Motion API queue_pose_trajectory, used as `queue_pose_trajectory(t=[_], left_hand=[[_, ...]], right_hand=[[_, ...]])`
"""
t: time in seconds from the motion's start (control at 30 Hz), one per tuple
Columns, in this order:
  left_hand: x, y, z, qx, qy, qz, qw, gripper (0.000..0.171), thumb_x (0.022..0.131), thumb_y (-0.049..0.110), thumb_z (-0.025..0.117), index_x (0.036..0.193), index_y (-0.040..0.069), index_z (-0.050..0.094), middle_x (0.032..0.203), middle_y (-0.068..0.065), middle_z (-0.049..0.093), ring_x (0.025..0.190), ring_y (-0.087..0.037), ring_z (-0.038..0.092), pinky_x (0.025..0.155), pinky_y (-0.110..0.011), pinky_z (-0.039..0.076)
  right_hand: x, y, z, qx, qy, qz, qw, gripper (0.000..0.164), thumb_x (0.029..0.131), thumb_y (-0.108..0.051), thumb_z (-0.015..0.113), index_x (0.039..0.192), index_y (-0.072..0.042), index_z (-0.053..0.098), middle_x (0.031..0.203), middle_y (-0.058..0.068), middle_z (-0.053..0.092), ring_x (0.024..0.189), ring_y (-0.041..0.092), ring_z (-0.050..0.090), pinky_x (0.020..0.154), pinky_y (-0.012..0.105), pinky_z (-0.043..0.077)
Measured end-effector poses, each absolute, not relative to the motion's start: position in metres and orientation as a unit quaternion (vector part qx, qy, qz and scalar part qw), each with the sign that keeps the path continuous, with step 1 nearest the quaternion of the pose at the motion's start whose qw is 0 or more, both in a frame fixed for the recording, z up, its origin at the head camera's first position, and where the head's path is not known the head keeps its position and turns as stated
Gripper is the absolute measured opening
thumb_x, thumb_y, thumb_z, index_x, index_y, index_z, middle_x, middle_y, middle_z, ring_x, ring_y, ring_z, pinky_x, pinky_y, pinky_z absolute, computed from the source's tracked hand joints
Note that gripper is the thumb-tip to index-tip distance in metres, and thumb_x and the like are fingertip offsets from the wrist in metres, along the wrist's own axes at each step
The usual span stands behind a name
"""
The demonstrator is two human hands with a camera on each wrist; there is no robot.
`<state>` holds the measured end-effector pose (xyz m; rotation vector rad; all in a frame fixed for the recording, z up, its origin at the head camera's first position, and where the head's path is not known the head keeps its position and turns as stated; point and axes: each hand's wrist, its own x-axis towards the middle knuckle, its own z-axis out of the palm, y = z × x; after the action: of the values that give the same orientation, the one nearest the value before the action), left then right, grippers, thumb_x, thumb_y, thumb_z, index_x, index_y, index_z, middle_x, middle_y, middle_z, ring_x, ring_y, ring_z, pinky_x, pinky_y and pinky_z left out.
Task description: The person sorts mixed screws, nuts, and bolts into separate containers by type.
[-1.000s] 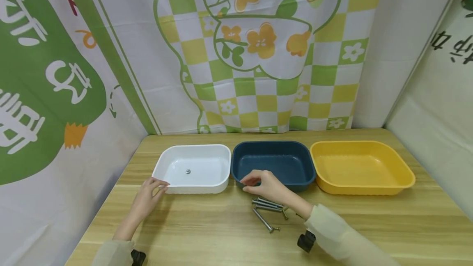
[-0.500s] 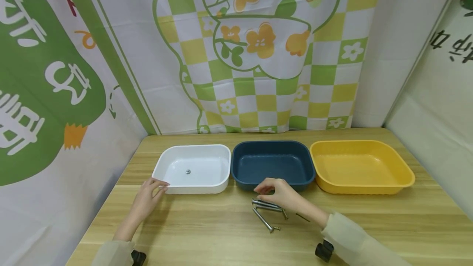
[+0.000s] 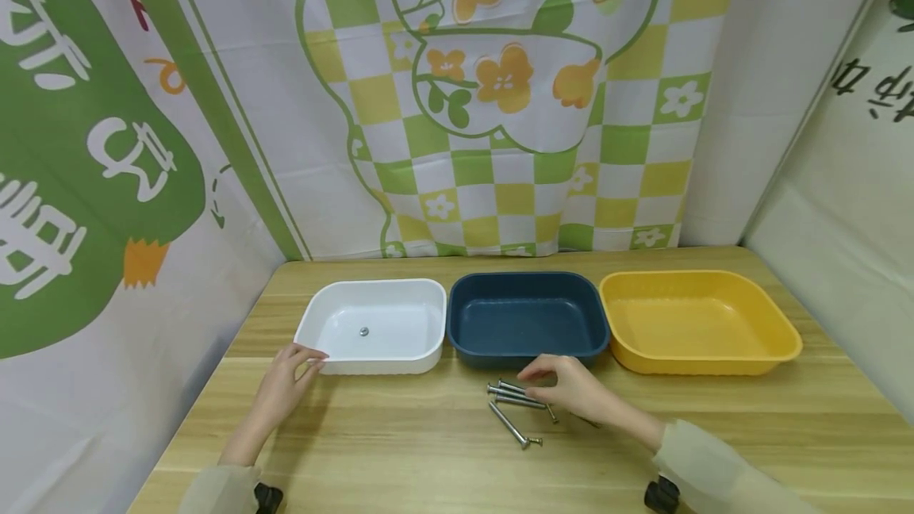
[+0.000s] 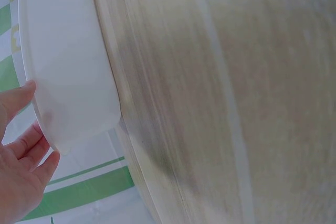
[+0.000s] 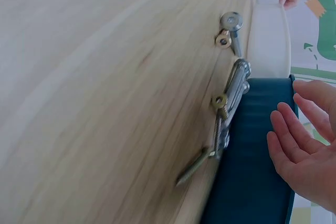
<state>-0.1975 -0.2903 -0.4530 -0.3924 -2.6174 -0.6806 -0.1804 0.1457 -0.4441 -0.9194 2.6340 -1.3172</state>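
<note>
While the left hand [image 3: 278, 385] grips the near left corner of the white tray [image 3: 382, 367] between thumb and fingers, a small screw [image 3: 364, 331] lies inside that tray. Just right stands the dark blue tray [image 3: 528, 360], with loose bolts [image 3: 520, 401] on the table [image 3: 400, 450] before it. Over their right end hovers the right hand [image 3: 571, 389], fingers loosely bent, thumb apart; the yellow tray [image 3: 707, 366] stands farthest right.

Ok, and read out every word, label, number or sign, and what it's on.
"cky", start cut off: back cloth.
White characters, left cloth: tilted, not surely readable; nearby red mark and orange mark unclear.
Dark characters, right cloth: cut off, unreadable.
White tray, blue tray, yellow tray: none visible.
</note>
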Motion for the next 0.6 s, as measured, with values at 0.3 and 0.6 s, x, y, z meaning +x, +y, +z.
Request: queue_pose_trajectory(t=[0.3,0.6], left_hand=[[-0.197,-0.29,-0.452,-0.132,-0.941,-0.244,0.194,0.01,0.077,0.003,0.065,0.087,0.006,0.066,0.085,-0.007,0.055,0.085,-0.028,0.051,0.069,-0.044,0.043],[-0.197,-0.29,-0.451,-0.13,-0.942,-0.245,0.19,0.01,0.077,0.003,0.065,0.087,0.006,0.066,0.086,-0.008,0.055,0.087,-0.029,0.05,0.07,-0.045,0.043]], right_hand=[[-0.181,0.157,-0.452,-0.303,0.866,-0.398,0.013,0.019,0.076,-0.008,0.068,0.093,0.0,0.065,0.09,0.007,0.064,0.082,0.02,0.059,0.073,0.032,0.047],[-0.184,0.166,-0.459,-0.312,0.871,-0.381,0.0,0.018,0.075,-0.006,0.068,0.092,-0.001,0.066,0.09,0.007,0.065,0.084,0.02,0.059,0.073,0.034,0.047]])
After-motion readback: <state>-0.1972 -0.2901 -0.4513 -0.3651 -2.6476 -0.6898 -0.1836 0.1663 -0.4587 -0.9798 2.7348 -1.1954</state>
